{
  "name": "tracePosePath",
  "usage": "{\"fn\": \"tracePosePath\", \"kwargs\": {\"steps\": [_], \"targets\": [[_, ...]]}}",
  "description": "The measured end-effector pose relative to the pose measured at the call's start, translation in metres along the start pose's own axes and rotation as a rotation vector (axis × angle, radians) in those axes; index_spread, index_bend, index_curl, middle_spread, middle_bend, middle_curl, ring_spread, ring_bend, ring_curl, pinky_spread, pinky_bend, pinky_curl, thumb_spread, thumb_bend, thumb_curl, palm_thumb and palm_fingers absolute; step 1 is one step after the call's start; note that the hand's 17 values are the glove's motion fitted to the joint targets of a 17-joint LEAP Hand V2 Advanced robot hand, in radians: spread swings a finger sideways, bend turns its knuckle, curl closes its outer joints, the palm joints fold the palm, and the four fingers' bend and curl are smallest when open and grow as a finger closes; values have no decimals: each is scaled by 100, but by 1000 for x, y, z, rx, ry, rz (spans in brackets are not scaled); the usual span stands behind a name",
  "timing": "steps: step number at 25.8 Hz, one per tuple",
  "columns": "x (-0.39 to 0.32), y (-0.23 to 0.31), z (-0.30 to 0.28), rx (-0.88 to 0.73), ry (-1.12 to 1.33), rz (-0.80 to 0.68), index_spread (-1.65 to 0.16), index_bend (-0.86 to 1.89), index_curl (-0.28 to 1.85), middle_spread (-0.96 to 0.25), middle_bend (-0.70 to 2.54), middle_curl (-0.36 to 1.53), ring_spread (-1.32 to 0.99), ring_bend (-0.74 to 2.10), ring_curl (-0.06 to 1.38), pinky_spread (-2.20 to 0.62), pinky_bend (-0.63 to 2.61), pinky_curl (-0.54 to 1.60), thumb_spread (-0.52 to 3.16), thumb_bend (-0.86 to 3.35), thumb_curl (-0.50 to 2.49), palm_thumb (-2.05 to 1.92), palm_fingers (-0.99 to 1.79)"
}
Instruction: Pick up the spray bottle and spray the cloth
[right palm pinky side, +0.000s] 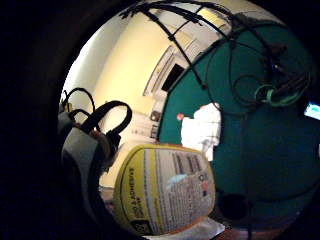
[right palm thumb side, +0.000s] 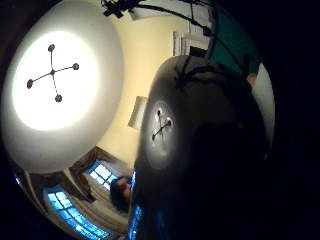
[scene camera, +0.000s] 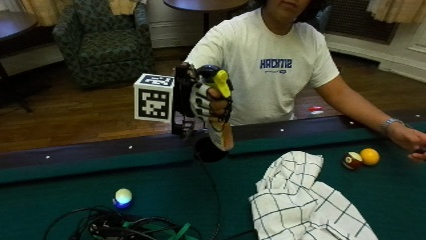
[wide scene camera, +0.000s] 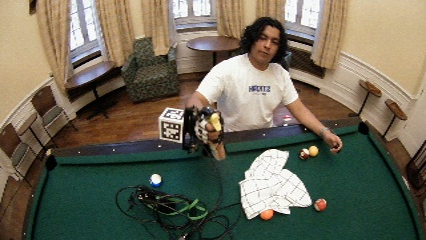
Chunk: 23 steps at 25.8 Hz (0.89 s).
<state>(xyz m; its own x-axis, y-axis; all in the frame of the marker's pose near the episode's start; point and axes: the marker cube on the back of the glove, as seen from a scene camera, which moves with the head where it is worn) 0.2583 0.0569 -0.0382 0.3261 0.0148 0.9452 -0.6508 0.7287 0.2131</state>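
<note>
Palm view only: bottle label (right palm pinky side: 167, 187)

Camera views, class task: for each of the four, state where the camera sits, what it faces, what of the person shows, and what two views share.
Little finger palm view: on the palm, facing the spray bottle; straps show.
Thumb palm view: on the palm, facing the ceiling; no hand shows.
Outside view: across the table, facing the person; right hand grips the bottle.
Wide outside view: higher, whole table.
Both outside views share the cloth.

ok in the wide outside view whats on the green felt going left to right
white-and-blue ball → cable tangle → checked cloth → orange ball → striped ball → yellow ball → red ball
</note>
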Motion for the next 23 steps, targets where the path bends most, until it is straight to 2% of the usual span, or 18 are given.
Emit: {"fn": "tracePosePath", "kwargs": {"steps": [5, 10, 16, 23], "targets": [[-47, -6, 12, -115, 28, -26, -24, 43, 55, -20, 62, 58, -22, 72, 49, -27, 47, 44, 37, -2, 69, 99, 139], [-72, -15, 36, -213, 94, 25, -23, 44, 56, -20, 64, 58, -22, 73, 50, -27, 48, 44, 34, -2, 71, 99, 138], [-74, -27, 81, -345, 199, 141, -23, 44, 58, -20, 65, 58, -22, 74, 50, -27, 49, 44, 31, -2, 73, 99, 137], [-39, -27, 129, -488, 343, 335, -23, 44, 59, -20, 65, 59, -22, 74, 51, -27, 50, 44, 30, -2, 75, 99, 136]]}}
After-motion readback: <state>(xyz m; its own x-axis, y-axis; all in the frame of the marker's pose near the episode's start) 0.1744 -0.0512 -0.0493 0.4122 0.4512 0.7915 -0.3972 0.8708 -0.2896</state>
